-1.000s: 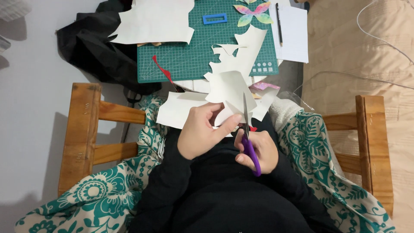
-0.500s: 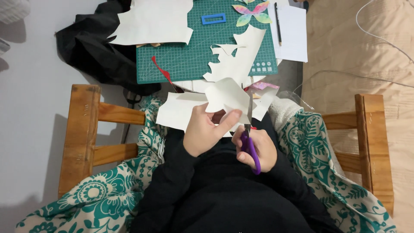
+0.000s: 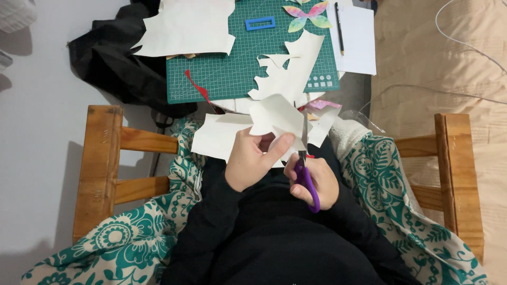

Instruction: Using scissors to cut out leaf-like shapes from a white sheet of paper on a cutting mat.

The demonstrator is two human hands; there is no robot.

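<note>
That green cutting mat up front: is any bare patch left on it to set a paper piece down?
Yes. The green cutting mat is bare in its middle, between the big cream sheet, the blue frame and the jagged paper scrap. Its right side is crowded. The left hand and right hand work nearer the body.

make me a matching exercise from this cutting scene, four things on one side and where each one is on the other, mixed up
Things:
1. scissors
2. cream paper piece
3. blue rectangular frame
4. black pen

Places:
A. lying on the white sheet right of the mat
B. pinched in the left hand
C. lying on the green cutting mat, near its far edge
D. gripped in the right hand, blades pointing away from the person

Pairs: 1-D, 2-B, 3-C, 4-A
</note>
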